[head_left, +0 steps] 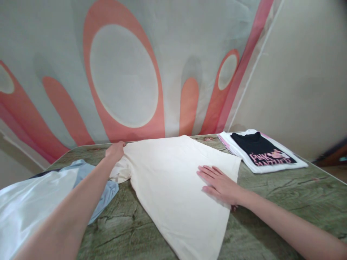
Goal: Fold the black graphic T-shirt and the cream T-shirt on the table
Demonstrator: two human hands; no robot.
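Note:
A cream T-shirt (173, 180) lies spread over the middle of the table, its lower end running past the bottom of the view. My left hand (115, 151) is closed on the shirt's far left part, by the sleeve, which hangs in crumpled folds below the fingers. Flat on the right side of the shirt rests my right hand (221, 185), palm down with fingers stretched out. Part of a dark reddish bracelet shows under the right wrist.
Folded T-shirts (267, 151) lie stacked at the back right, a black one with pink lettering on top. Loose white and light-blue clothes (51, 195) are heaped at the left. The wood-patterned table (284, 206) meets a wall with a pink-and-white printed sheet (173, 72).

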